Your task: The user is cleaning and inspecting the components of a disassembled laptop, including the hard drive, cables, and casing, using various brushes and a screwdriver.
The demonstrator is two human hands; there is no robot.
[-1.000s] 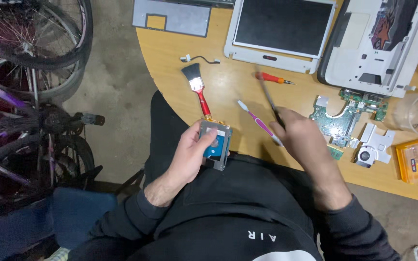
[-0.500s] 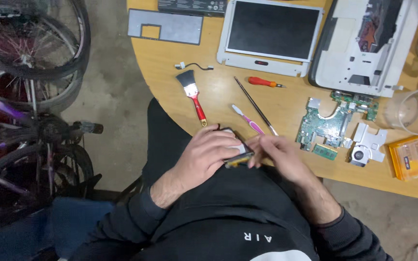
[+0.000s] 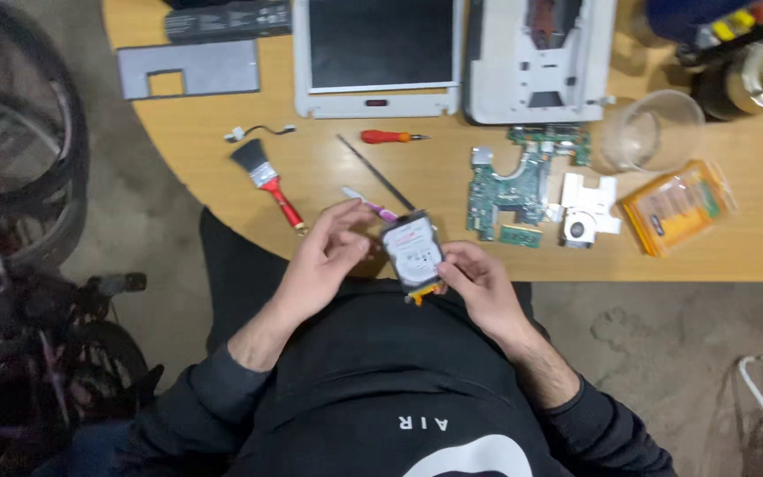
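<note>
Both hands hold a small hard drive (image 3: 412,252) over the lap, just below the worktop (image 3: 205,132) edge, label up where it can be read. The right hand (image 3: 479,287) pinches its lower corner with closed fingers; the left hand (image 3: 328,252) steadies its left edge, fingers loosely curled. A circuit board (image 3: 514,185) lies up and right of the drive.

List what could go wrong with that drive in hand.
The drive is held past the table edge, pinched only at its lower corner by the right hand, with the left hand beside it; a slip could drop it to the floor. A small orange piece hangs under the drive and might snag or bend. The glass stands near the circuit board; a knock could tip it over.
</note>
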